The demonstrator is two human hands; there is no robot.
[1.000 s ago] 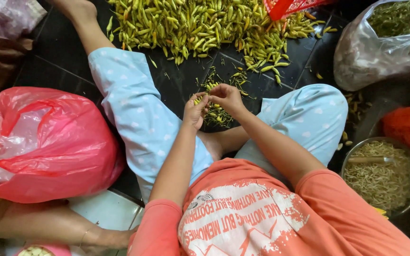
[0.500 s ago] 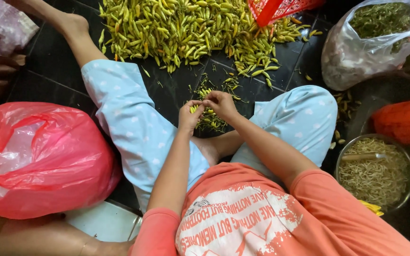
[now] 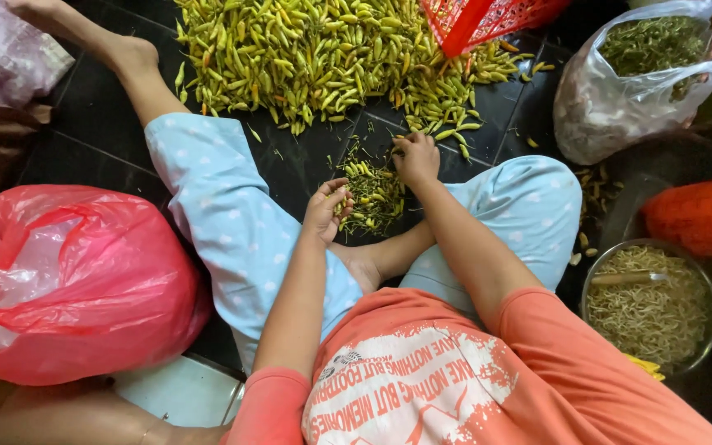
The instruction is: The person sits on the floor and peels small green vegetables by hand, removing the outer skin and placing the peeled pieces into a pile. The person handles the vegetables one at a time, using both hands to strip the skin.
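Observation:
A big heap of green and yellow chili peppers [image 3: 306, 49] lies on the dark tiled floor ahead of me. A small pile of peppers and stems [image 3: 377, 194] sits between my legs. My left hand [image 3: 325, 212] hovers at that pile's left edge, fingers curled around a few small peppers. My right hand [image 3: 416, 156] reaches further out to the near edge of the big heap, its fingertips bent down onto the peppers there. What lies under its fingers is hidden.
A red plastic bag [image 3: 67, 280] bulges at my left. A red basket [image 3: 488, 21] overlaps the heap's right side. A clear bag of green stems [image 3: 636, 82], an orange bag [image 3: 702, 216] and a metal bowl [image 3: 706, 280] of pale stems stand at the right.
My hands were together over the small pile. The right hand has since moved forward to the edge of the big heap, while the left has stayed near the small pile.

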